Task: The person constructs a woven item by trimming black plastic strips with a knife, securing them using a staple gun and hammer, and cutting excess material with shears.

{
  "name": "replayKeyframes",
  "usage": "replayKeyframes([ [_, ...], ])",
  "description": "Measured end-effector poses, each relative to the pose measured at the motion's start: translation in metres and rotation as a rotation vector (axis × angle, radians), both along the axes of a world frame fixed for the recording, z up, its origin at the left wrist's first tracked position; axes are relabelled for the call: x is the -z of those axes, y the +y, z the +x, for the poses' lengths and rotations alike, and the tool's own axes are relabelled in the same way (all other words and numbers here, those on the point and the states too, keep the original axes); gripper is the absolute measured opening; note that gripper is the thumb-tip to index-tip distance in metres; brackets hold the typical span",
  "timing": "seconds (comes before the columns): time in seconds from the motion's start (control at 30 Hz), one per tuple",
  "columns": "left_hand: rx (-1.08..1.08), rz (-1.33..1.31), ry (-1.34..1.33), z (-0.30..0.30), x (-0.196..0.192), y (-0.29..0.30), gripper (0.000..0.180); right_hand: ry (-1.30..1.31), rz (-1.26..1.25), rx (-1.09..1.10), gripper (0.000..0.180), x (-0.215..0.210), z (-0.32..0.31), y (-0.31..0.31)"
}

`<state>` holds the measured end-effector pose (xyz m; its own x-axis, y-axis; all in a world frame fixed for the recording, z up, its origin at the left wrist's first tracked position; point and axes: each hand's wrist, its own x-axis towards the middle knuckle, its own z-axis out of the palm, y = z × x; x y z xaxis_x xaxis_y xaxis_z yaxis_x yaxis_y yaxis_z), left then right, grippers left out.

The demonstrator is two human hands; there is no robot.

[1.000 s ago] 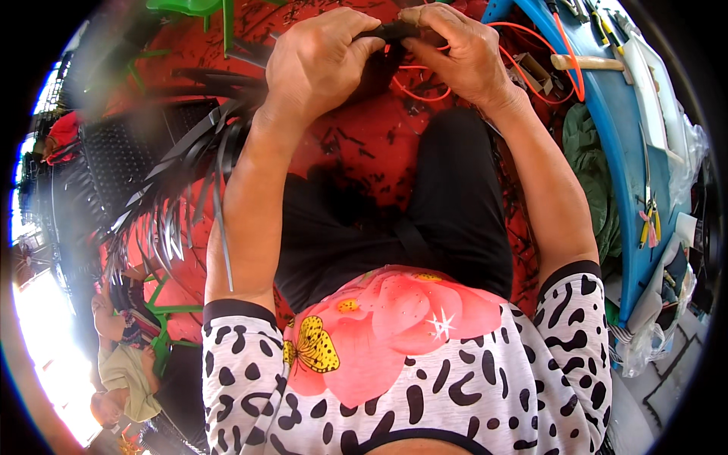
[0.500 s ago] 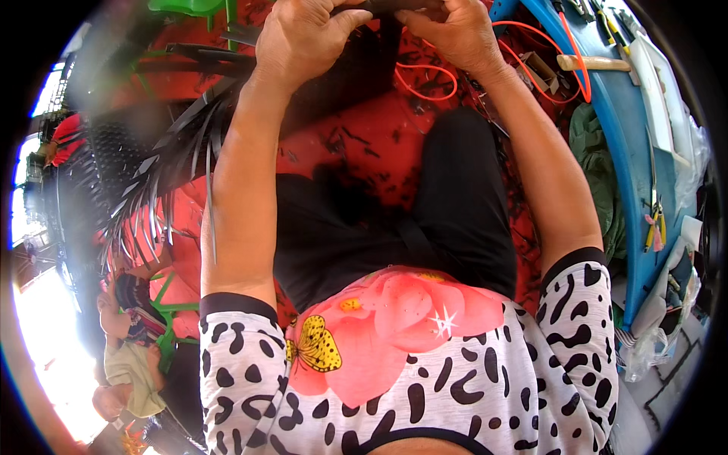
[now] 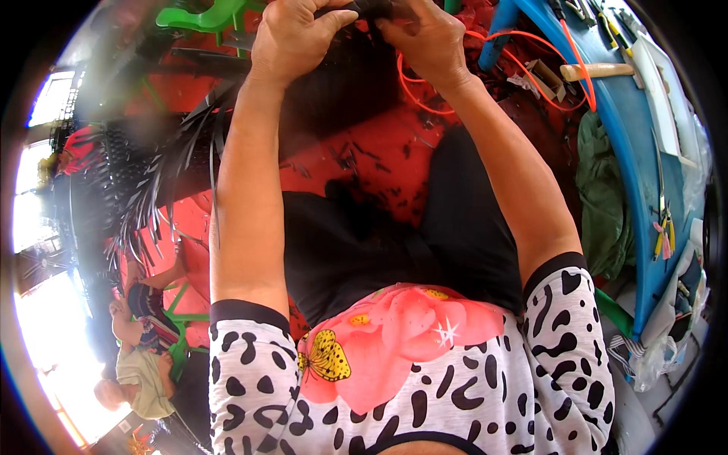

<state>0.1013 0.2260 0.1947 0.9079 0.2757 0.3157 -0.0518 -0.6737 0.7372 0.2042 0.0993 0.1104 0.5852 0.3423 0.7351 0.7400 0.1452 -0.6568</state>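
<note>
Both hands are raised at the top edge of the view, above the red floor. My left hand [image 3: 292, 42] is closed, its thumb and fingers pinching a black strip [image 3: 337, 9] of flat, plastic-looking material. My right hand [image 3: 431, 45] is just to the right, thumb and fingers bent in around the dark piece; its fingertips are partly hidden against the dark and by the frame edge. Many loose black strips [image 3: 189, 152] fan out left of my left forearm, beside a dark woven mesh [image 3: 125, 171].
A blue table [image 3: 618, 114] curves along the right, bearing a wooden-handled tool [image 3: 599, 71] and yellow-handled pliers [image 3: 664, 236]. An orange hose [image 3: 523, 36] loops near a small cardboard box [image 3: 547, 80]. Black scraps litter the red floor [image 3: 326, 152]. Green stool [image 3: 205, 19] far left; people [image 3: 144, 371] sit at left.
My right hand has moved left, closer to my left hand. The left hand has shifted slightly left. The whole view has tilted a little, showing more of the green stool.
</note>
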Motion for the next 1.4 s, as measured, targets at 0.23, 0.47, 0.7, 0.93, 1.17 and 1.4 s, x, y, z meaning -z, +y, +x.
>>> replayKeyframes([
  [0.23,-0.009,0.103,-0.047,0.0,0.001,0.001,0.01,-0.331,-0.134,0.063,0.05,-0.018,-0.001,-0.002],
  [0.47,-0.009,0.165,-0.075,-0.005,0.004,0.002,0.011,-0.305,-0.202,0.095,0.049,-0.022,-0.012,0.003],
  [0.7,0.001,0.139,-0.113,-0.008,0.002,-0.001,0.012,-0.414,-0.214,0.04,0.041,-0.027,0.0,-0.01],
  [0.93,-0.002,0.189,-0.097,-0.008,-0.007,-0.006,0.011,-0.377,-0.253,-0.117,0.026,-0.051,0.011,-0.023],
  [1.17,0.016,0.25,-0.165,-0.008,-0.007,-0.007,0.011,-0.287,-0.291,-0.191,0.026,-0.061,0.013,-0.024],
  [1.4,0.006,0.21,-0.108,-0.007,-0.006,-0.009,0.011,-0.335,-0.201,-0.037,0.042,-0.032,0.008,-0.017],
])
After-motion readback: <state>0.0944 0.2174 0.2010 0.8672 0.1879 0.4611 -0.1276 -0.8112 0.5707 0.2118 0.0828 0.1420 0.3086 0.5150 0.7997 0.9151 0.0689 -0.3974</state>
